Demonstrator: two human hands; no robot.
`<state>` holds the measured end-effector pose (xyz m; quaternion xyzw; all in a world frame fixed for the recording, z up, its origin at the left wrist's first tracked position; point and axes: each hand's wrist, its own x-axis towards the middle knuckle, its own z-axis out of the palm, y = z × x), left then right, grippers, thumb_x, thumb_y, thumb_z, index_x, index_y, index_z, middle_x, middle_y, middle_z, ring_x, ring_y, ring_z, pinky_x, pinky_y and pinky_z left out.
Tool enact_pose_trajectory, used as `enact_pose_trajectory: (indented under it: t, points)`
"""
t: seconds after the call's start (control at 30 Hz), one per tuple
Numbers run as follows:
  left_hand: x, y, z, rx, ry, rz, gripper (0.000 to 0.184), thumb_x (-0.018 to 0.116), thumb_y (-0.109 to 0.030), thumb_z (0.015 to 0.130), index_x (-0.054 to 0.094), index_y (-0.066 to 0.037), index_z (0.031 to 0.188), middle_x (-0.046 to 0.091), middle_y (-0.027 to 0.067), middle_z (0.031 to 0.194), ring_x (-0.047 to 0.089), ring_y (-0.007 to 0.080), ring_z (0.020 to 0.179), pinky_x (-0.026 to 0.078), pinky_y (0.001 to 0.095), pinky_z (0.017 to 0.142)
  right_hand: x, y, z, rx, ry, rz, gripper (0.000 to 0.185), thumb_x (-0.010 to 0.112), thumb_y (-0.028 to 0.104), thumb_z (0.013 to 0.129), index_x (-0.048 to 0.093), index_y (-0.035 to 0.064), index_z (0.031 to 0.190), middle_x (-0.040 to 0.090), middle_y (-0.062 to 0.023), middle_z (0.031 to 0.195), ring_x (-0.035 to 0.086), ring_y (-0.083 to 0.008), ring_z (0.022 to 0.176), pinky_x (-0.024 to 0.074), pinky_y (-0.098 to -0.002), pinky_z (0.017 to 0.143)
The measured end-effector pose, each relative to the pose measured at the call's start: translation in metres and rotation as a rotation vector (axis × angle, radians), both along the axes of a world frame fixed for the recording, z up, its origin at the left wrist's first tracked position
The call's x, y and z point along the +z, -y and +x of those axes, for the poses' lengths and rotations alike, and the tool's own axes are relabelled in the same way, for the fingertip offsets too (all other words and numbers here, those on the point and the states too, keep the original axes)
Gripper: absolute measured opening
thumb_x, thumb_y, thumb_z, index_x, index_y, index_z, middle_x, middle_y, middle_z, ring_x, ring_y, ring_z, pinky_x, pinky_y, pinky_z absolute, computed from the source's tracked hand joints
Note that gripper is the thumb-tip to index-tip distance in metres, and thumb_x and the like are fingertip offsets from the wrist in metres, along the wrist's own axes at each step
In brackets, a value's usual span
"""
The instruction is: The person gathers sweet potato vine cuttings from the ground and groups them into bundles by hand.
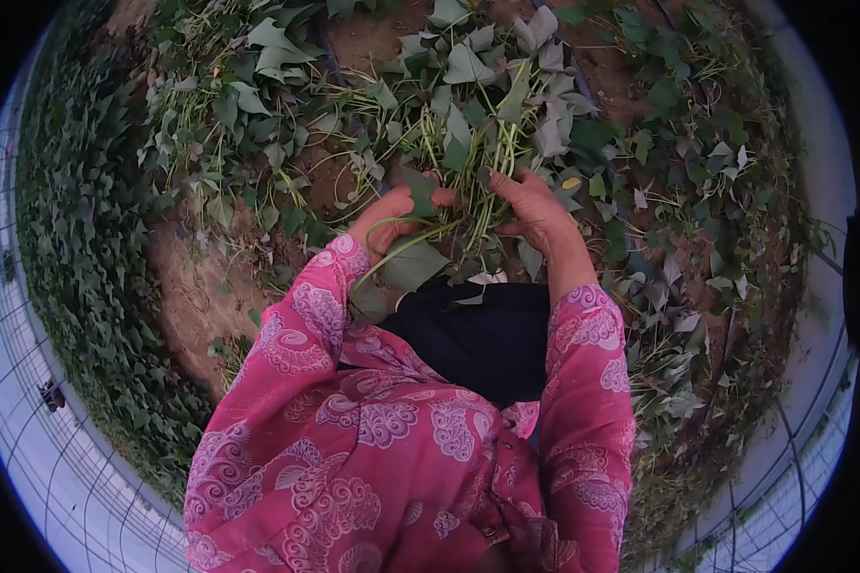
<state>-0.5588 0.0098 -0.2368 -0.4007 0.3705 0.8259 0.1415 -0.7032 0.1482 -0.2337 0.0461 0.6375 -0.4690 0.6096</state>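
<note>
A bundle of green sweet potato vines (483, 215) with long stems and pointed leaves stands between my hands, in front of my dark-clothed lap. My left hand (401, 215) closes on stems at the bundle's left side; a leaf covers part of its fingers. One stem curves from it down toward a broad leaf (414, 265). From the right, my right hand (537, 212) grips the bundle, its thumb and fingers around the stems. Some fingertips are hidden among the stems.
Leafy vines (258, 105) spread over brown soil (186, 296) ahead and at both sides. A dense green row (76, 239) runs along the left. Thin dark hoses (334, 62) lie between the plants. Pale sheeting with a wire grid (29, 382) curves along the outer edges.
</note>
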Motion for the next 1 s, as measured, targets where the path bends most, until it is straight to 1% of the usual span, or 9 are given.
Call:
enact_pose_trajectory:
  t: [0.1,0.17,0.23,0.3,0.4,0.63,0.7,0.83,1.0]
  points:
    - [0.002,0.002,-0.003,-0.010,-0.001,0.007,0.027,0.069,-0.011,0.070,0.058,-0.002,0.093,0.043,-0.0024,0.066,0.044,0.0076,0.057,0.035,0.0246,0.050,0.009,0.002,-0.001,0.011,-0.001,0.011,0.093,0.070,0.041,0.071,0.018,-0.0011,0.136,0.040,-0.0207,0.128,0.042,-0.0309,0.116,0.0442,-0.0485,0.082]
    - [-0.038,0.003,0.003,-0.059,-0.097,-0.069,0.028,0.069,-0.012,0.071,0.058,-0.002,0.094,0.043,-0.0027,0.066,0.042,0.0072,0.057,0.033,0.0250,0.050,0.008,0.001,-0.001,0.021,0.000,0.021,0.093,0.070,0.041,0.071,0.019,-0.0008,0.136,0.040,-0.0203,0.128,0.043,-0.0304,0.115,0.0444,-0.0481,0.081]
    - [-0.041,0.004,0.005,-0.110,-0.191,-0.146,0.029,0.069,-0.013,0.071,0.058,-0.001,0.096,0.042,-0.0030,0.066,0.040,0.0067,0.057,0.031,0.0254,0.049,0.002,0.001,0.000,0.061,-0.063,0.057,0.077,0.066,0.045,0.073,0.033,0.0015,0.127,0.047,-0.0148,0.122,0.049,-0.0246,0.108,0.0472,-0.0429,0.079]
    - [-0.012,0.005,0.003,-0.261,-0.240,-0.314,0.028,0.067,-0.016,0.075,0.054,0.002,0.091,0.052,0.0037,0.082,0.052,0.0117,0.073,0.044,0.0247,0.062,-0.002,0.000,0.001,0.054,-0.067,0.070,0.074,0.066,0.044,0.073,0.034,0.0020,0.127,0.048,-0.0143,0.119,0.050,-0.0241,0.107,0.0471,-0.0430,0.079]
    - [-0.017,-0.002,-0.013,-0.177,0.054,-0.172,0.029,0.070,-0.017,0.073,0.051,0.000,0.087,0.052,0.0051,0.081,0.053,0.0125,0.069,0.043,0.0267,0.057,-0.001,0.001,0.000,0.050,-0.075,0.092,0.069,0.065,0.040,0.074,0.036,0.0028,0.125,0.051,-0.0130,0.116,0.051,-0.0231,0.105,0.0471,-0.0431,0.078]
    - [-0.010,0.000,-0.017,-0.154,0.026,-0.027,0.027,0.066,-0.018,0.077,0.049,-0.003,0.090,0.054,0.0040,0.080,0.055,0.0135,0.071,0.046,0.0289,0.061,0.011,0.002,-0.002,0.029,-0.110,0.162,0.058,0.062,0.026,0.073,0.039,0.0034,0.122,0.051,-0.0121,0.114,0.052,-0.0226,0.101,0.0468,-0.0454,0.076]
    - [-0.003,-0.003,-0.018,-0.144,0.031,-0.049,0.027,0.067,-0.022,0.077,0.048,-0.004,0.080,0.047,0.0013,0.071,0.047,0.0102,0.063,0.039,0.0276,0.052,0.004,-0.002,-0.004,0.009,-0.072,0.125,0.057,0.061,0.023,0.073,0.039,0.0030,0.121,0.051,-0.0120,0.113,0.052,-0.0231,0.100,0.0466,-0.0466,0.076]
    - [-0.014,-0.001,-0.016,-0.168,-0.024,0.004,0.026,0.066,-0.021,0.078,0.049,-0.004,0.083,0.047,0.0020,0.070,0.048,0.0109,0.062,0.039,0.0269,0.051,0.000,-0.006,-0.003,-0.078,-0.004,0.041,0.052,0.059,0.018,0.074,0.039,0.0015,0.120,0.052,-0.0113,0.109,0.053,-0.0240,0.096,0.0462,-0.0498,0.075]
    - [0.000,-0.009,-0.026,-0.242,0.061,-0.053,0.026,0.064,-0.020,0.078,0.051,-0.004,0.093,0.050,0.0028,0.073,0.049,0.0104,0.063,0.040,0.0266,0.052,-0.007,-0.013,-0.008,-0.051,-0.071,0.111,0.057,0.060,0.020,0.073,0.039,0.0001,0.122,0.053,-0.0124,0.107,0.054,-0.0234,0.094,0.0465,-0.0436,0.070]
